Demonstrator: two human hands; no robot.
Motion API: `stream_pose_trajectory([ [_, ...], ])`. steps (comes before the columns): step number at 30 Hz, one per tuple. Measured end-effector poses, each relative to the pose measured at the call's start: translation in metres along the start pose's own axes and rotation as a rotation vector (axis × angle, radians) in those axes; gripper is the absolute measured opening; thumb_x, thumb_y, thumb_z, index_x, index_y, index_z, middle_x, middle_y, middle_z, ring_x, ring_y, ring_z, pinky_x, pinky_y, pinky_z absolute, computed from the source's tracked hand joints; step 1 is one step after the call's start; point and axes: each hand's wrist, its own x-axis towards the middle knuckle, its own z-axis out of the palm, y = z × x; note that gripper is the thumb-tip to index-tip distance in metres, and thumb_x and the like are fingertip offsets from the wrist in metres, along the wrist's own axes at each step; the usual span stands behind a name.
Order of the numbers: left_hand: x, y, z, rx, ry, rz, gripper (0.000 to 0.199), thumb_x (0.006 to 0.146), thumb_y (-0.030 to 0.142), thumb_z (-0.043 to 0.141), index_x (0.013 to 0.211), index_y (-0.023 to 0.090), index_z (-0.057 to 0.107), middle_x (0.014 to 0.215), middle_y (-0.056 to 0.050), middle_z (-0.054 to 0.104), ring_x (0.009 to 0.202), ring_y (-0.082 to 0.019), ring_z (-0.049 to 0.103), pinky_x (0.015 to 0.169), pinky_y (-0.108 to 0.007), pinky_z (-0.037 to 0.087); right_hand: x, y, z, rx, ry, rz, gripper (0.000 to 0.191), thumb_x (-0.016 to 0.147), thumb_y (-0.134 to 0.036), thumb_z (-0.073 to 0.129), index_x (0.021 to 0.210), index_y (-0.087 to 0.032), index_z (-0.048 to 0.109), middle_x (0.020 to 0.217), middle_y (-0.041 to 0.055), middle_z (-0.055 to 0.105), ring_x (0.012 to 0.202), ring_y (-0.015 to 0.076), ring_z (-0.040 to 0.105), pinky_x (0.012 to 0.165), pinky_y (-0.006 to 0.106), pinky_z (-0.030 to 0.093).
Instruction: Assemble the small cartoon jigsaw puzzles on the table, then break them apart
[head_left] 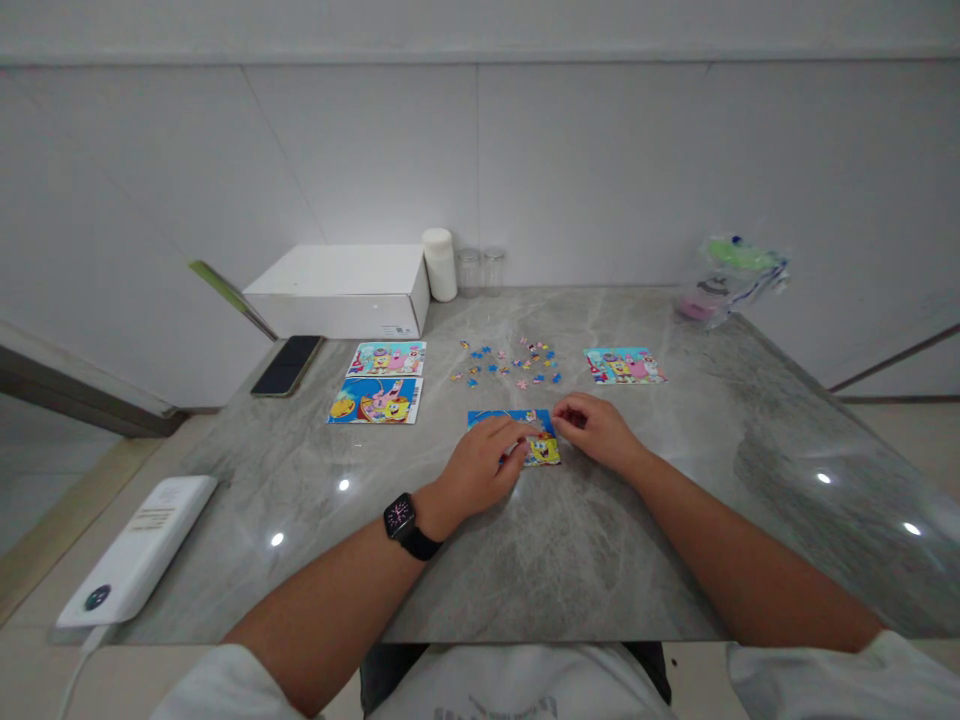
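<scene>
A small jigsaw puzzle [544, 452] with a blue and yellow cartoon picture lies flat on the table, partly covered by my left hand [481, 465]. That hand rests over its left and middle part, fingers stretched out and thumb apart. At the puzzle's right edge is my right hand [596, 430], thumb and fingertips pinched together; whatever they hold is hidden. Beyond the puzzle, several loose jigsaw pieces [523, 365] are scattered, mostly blue with some pink and yellow.
Two cartoon picture cards [386, 359] [375, 401] lie left, another picture [625, 366] right. A phone [287, 366], white box [337, 285], white bottle [440, 266] and two glasses [481, 271] stand behind. A plastic bag [731, 282] sits back right, a power bank [139, 550] front left.
</scene>
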Motion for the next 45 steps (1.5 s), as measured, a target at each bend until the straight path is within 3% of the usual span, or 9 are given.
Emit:
stream_pose_trajectory([
  [4,0.004,-0.012,-0.012,-0.093,0.198,-0.174,0.024,0.105,0.03,0.052,0.113,0.021,0.073,0.098,-0.006,0.072,0.087,-0.018,0.063,0.083,-0.032,0.05,-0.001,-0.001,-0.001,-0.022,0.049,-0.011,0.012,0.092,-0.029,0.062,0.088,-0.021,0.071,0.081,0.0022,0.066,0.072,0.0171,0.059,0.069,0.03,0.045],
  [8,0.012,-0.039,-0.029,-0.32,0.458,-0.388,0.022,0.1,0.037,0.059,0.097,0.02,0.073,0.09,-0.004,0.068,0.083,-0.017,0.061,0.073,-0.027,0.048,-0.001,-0.001,-0.001,-0.032,0.046,-0.017,0.011,0.092,-0.027,0.062,0.089,-0.022,0.071,0.082,0.0023,0.067,0.073,0.017,0.059,0.07,0.029,0.045],
  [12,0.017,-0.065,-0.038,-0.598,0.594,-0.575,0.022,0.092,0.042,0.066,0.095,0.02,0.072,0.082,0.0,0.059,0.062,-0.011,0.047,0.053,-0.021,0.038,0.0,-0.002,-0.001,-0.056,0.025,-0.031,0.009,0.092,-0.025,0.062,0.09,-0.022,0.07,0.083,0.0026,0.067,0.074,0.0173,0.059,0.07,0.029,0.045],
  [17,0.019,-0.081,-0.037,-0.774,0.683,-0.686,0.024,0.082,0.041,0.072,0.092,0.019,0.07,0.083,0.001,0.055,0.06,-0.008,0.044,0.046,-0.016,0.032,-0.001,-0.004,-0.002,-0.069,0.01,-0.033,0.009,0.093,-0.025,0.062,0.089,-0.023,0.07,0.083,0.0026,0.067,0.074,0.0174,0.06,0.071,0.029,0.046],
  [28,0.02,-0.083,-0.031,-0.716,0.706,-0.706,0.023,0.085,0.041,0.069,0.092,0.019,0.069,0.081,0.002,0.055,0.056,-0.006,0.041,0.044,-0.016,0.03,0.016,-0.007,-0.013,-0.089,0.155,-0.051,0.015,0.095,-0.027,0.059,0.095,-0.022,0.072,0.088,0.0059,0.071,0.075,0.0189,0.061,0.073,0.032,0.049],
  [35,0.02,-0.088,-0.027,-0.677,0.684,-0.697,0.024,0.089,0.044,0.068,0.094,0.02,0.068,0.072,0.004,0.052,0.054,-0.008,0.042,0.046,-0.018,0.03,0.073,-0.025,-0.003,-0.19,0.058,-0.151,0.014,0.096,-0.025,0.062,0.1,-0.022,0.075,0.095,0.006,0.075,0.085,0.02,0.066,0.083,0.032,0.048],
  [45,0.024,-0.094,-0.027,-0.706,0.706,-0.678,0.023,0.093,0.041,0.065,0.098,0.02,0.068,0.067,0.005,0.049,0.053,-0.008,0.041,0.045,-0.018,0.029,0.208,-0.047,0.044,-0.453,-0.179,0.09,0.024,0.099,-0.032,0.065,0.115,-0.02,0.078,0.118,0.012,0.079,0.104,0.0235,0.069,0.091,0.032,0.049],
])
